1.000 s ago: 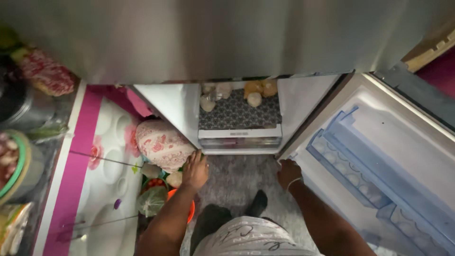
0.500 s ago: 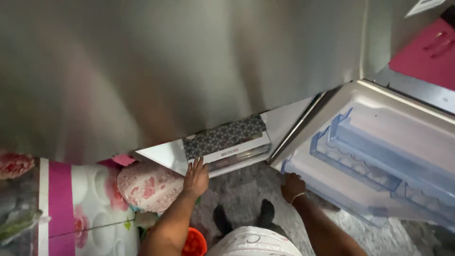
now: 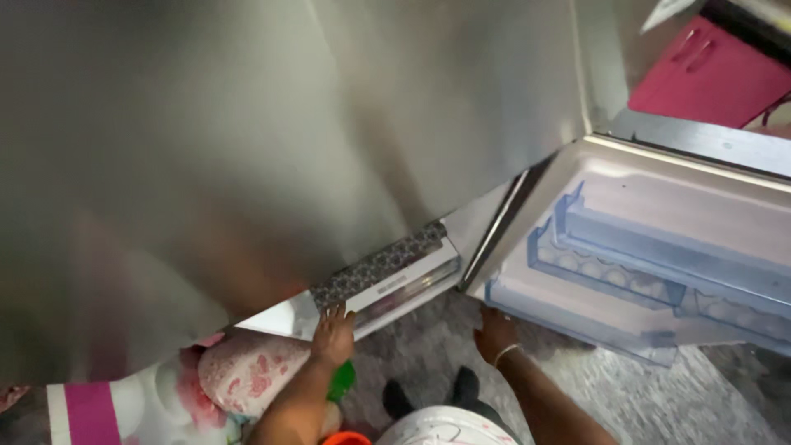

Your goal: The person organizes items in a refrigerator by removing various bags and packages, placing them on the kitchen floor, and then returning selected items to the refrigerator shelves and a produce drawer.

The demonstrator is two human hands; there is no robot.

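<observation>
- White cloth with faint red marks (image 3: 449, 428) covers your lap at the bottom edge, and a dark shoe (image 3: 464, 386) sits on the grey speckled floor (image 3: 659, 395) just ahead of it
- An orange rim (image 3: 346, 438) peeks in at the bottom beside your left forearm, with a bit of green (image 3: 344, 377) showing just behind that arm
- Your left hand (image 3: 334, 334) is open, fingers spread and laid flat against the front edge of the fridge drawer (image 3: 395, 280); it grips nothing, only presses there
- Your right hand (image 3: 494, 332), a thin bangle at its wrist, is loosely open with the fingers up against the lower edge of the open fridge door (image 3: 577, 313); whether the fingers curl round that edge you cannot tell
- A white bundle with pink flowers (image 3: 247, 371) lies just left of your left arm, on a white and pink floral surface (image 3: 99, 408)
- The drawer, lined with a dark patterned mat (image 3: 379, 265), sticks out only a little from under the steel fridge front (image 3: 247, 148), which fills most of your view
- The open door swings to your right, its pale blue shelves (image 3: 643, 264) holding an egg tray (image 3: 601, 272)
- A magenta cabinet (image 3: 709, 74) stands farthest away at the top right
</observation>
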